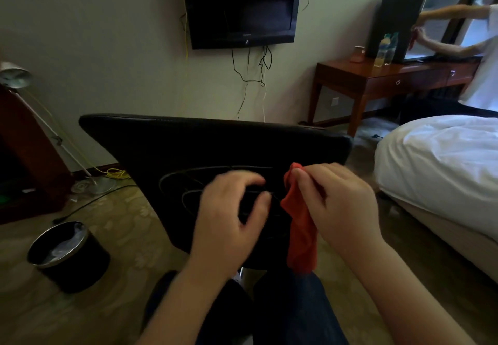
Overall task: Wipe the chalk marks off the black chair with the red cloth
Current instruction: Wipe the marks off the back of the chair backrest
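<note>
right hand (342,204) pinching red cloth (299,226), left hand (229,223) beside, chalk-marked black chair (188,145)

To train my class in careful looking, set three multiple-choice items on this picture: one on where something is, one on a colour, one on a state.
1. Where is the black bin relative to the black chair? A on the floor to its left; B on top of it; C on the floor to its right.
2. What colour is the cloth in the right hand? A blue; B red; C white.
3. The chalk marks on the chair are: A wiped off entirely; B hidden under the cloth; C still showing.
Answers: 1 A, the bin sits on the floor at lower left; 2 B, the hanging cloth is red; 3 C, pale oval lines show on the chair back.
</note>
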